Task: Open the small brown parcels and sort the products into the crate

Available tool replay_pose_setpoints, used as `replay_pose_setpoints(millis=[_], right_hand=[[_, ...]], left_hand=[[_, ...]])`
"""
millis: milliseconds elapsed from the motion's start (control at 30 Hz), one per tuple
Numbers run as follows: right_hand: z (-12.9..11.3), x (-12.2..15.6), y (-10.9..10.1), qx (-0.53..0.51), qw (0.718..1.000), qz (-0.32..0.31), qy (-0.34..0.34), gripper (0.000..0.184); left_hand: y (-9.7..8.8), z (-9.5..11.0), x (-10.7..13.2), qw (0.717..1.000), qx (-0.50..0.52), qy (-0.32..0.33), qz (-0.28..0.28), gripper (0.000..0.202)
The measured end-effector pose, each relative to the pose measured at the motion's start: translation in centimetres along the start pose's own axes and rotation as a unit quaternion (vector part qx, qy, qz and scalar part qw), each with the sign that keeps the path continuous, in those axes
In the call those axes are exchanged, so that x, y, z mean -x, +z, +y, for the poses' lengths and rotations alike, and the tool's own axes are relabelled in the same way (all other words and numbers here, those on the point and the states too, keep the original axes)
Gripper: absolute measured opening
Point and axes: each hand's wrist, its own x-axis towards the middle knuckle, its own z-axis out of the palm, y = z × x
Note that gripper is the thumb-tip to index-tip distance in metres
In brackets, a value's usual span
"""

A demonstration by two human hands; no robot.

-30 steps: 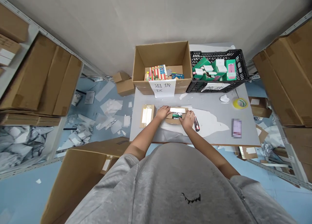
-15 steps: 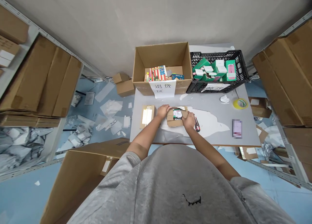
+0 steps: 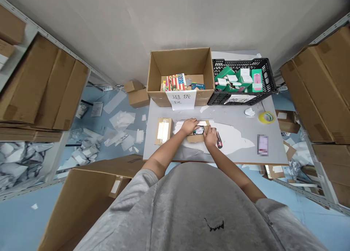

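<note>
Small cardboard packet (image 3: 195, 138) lies flat on the grey table (image 3: 164, 152), near the front edge, flap side up. Green-and-white item (image 3: 198, 130) shows in its opening, between both hands. Part of it is covered by fingers, so exact shape can't be made out.

Left hand (image 3: 189, 126) sits on the packet's top left corner, fingers loosely spread, reaching toward the item. Right hand (image 3: 210, 136) sits on the right side, fingers curled down over the near end of the item. Hands are almost touching. Can't tell whether either one is pinching the item or only pressing on it.

White paper (image 3: 179, 127) sticks out at the packet's left edge, under the left hand. Flat cardboard mailer with a shiny white strip (image 3: 163, 131) lies just left of that, apart from the hand. Red-and-black utility knife (image 3: 219, 140) lies just right of the right hand, beside a white sheet (image 3: 229, 138).

Further back: open carton (image 3: 180, 63) with books (image 3: 175, 82) inside, and black crate (image 3: 240, 66) of green boxes (image 3: 235, 76). Yellow tape roll (image 3: 266, 117) and a blurred flat object (image 3: 262, 145) sit on the right side of the table. Nothing stands between hands and packet.
</note>
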Motion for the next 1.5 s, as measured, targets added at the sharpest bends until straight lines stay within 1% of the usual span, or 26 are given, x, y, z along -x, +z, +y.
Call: replay_pose_setpoints(millis=[67, 133, 233, 333, 367, 433, 533, 567, 600, 633, 667, 700, 733, 767, 800, 833, 900, 933, 967, 1033, 1100, 1167, 1267, 1367, 1433, 1500], right_hand=[[0.1, 0.2, 0.2, 0.015, 1.0, -0.002, -0.003, 0.06], [0.3, 0.4, 0.3, 0.021, 1.0, -0.008, -0.009, 0.059], [0.6, 0.8, 0.3, 0.018, 1.0, -0.012, -0.018, 0.059], [0.7, 1.0, 0.2, 0.001, 0.999, -0.012, -0.03, 0.06], [0.6, 1.0, 0.1, -0.012, 0.999, -0.012, -0.028, 0.058], [0.6, 0.7, -0.2, -0.049, 0.999, -0.01, 0.003, 0.055], [0.9, 0.0, -0.7, -0.108, 0.987, -0.016, 0.115, 0.057], [1.1, -0.3, -0.9, -0.124, 0.98, -0.016, 0.152, 0.058], [1.3, -0.4, -1.0, -0.137, 0.975, -0.009, 0.175, 0.057], [1.6, -0.6, -1.2, -0.142, 0.974, 0.008, 0.174, 0.055], [1.8, -0.7, -1.3, -0.138, 0.978, 0.035, 0.151, 0.054], [2.0, -0.8, -1.4, -0.125, 0.984, 0.065, 0.11, 0.054], [2.1, -0.9, -1.5, -0.104, 0.989, 0.087, 0.057, 0.057], [2.2, -1.0, -1.5, -0.081, 0.992, 0.095, 0.0, 0.061], [2.3, -1.1, -1.5, -0.062, 0.993, 0.085, -0.054, 0.064], [2.4, -1.3, -1.4, -0.05, 0.992, 0.06, -0.104, 0.067], [2.5, -1.6, -1.0, -0.041, 0.984, 0.0, -0.175, 0.066], [2.6, -1.7, -0.8, -0.039, 0.98, -0.019, -0.192, 0.066], [2.7, -1.7, -0.6, -0.038, 0.979, -0.029, -0.199, 0.065], [3.0, -1.6, -0.3, -0.036, 0.981, -0.024, -0.191, 0.067], [3.4, -1.2, -0.1, -0.032, 0.983, -0.013, -0.183, 0.07], [3.6, -0.9, -0.2, -0.019, 0.982, -0.013, -0.185, 0.073], [3.5, -0.8, -0.6, 0.02, 0.981, -0.027, -0.189, 0.072], [2.9, -1.1, -1.3, 0.046, 0.979, -0.049, -0.192, 0.063], [2.4, -1.5, -1.8, 0.042, 0.979, -0.063, -0.191, 0.058], [2.0, -1.8, -2.2, 0.022, 0.979, -0.075, -0.187, 0.05]], left_hand=[[-0.1, 0.7, -1.2, 1.0, 0.008, -0.021, -0.001, 0.046], [-0.4, 0.7, -2.2, 0.999, 0.026, -0.046, -0.006, 0.048], [-1.0, -0.3, -3.1, 0.992, 0.046, -0.115, -0.033, 0.052], [-1.4, -1.6, -3.3, 0.98, 0.062, -0.178, -0.07, 0.053], [-1.4, -1.9, -3.1, 0.977, 0.062, -0.189, -0.071, 0.052], [-1.1, -2.0, -2.7, 0.977, 0.043, -0.207, -0.031, 0.046], [-0.1, -0.9, -1.3, 0.974, 0.006, -0.217, 0.057, 0.043], [0.3, -0.3, -0.6, 0.973, 0.003, -0.221, 0.07, 0.043], [0.9, 0.3, 0.1, 0.97, 0.006, -0.229, 0.077, 0.043], [1.5, 1.1, 0.9, 0.966, 0.013, -0.244, 0.083, 0.045], [2.2, 1.8, 1.7, 0.96, 0.021, -0.265, 0.09, 0.05], [2.9, 2.5, 2.5, 0.952, 0.031, -0.287, 0.098, 0.059], [3.5, 3.2, 3.2, 0.946, 0.044, -0.304, 0.101, 0.07], [4.2, 3.8, 3.7, 0.942, 0.06, -0.315, 0.1, 0.08], [4.7, 4.2, 4.1, 0.937, 0.078, -0.325, 0.098, 0.088], [5.1, 4.4, 4.3, 0.933, 0.1, -0.333, 0.095, 0.093], [5.3, 4.2, 4.4, 0.919, 0.154, -0.348, 0.098, 0.092], [5.3, 3.8, 4.3, 0.911, 0.186, -0.353, 0.103, 0.087], [5.0, 3.2, 4.1, 0.903, 0.219, -0.352, 0.111, 0.08], [4.3, 1.6, 3.9, 0.893, 0.278, -0.331, 0.128, 0.067], [3.4, -0.1, 4.0, 0.891, 0.313, -0.297, 0.137, 0.06], [2.7, -1.4, 4.5, 0.898, 0.31, -0.282, 0.134, 0.056], [2.1, -2.2, 5.7, 0.913, 0.231, -0.314, 0.119, 0.057], [2.0, -1.8, 6.6, 0.928, 0.1, -0.339, 0.12, 0.056], [2.1, -1.3, 7.0, 0.94, 0.039, -0.32, 0.113, 0.046], [2.3, -0.8, 7.1, 0.957, 0.029, -0.276, 0.087, 0.039]])
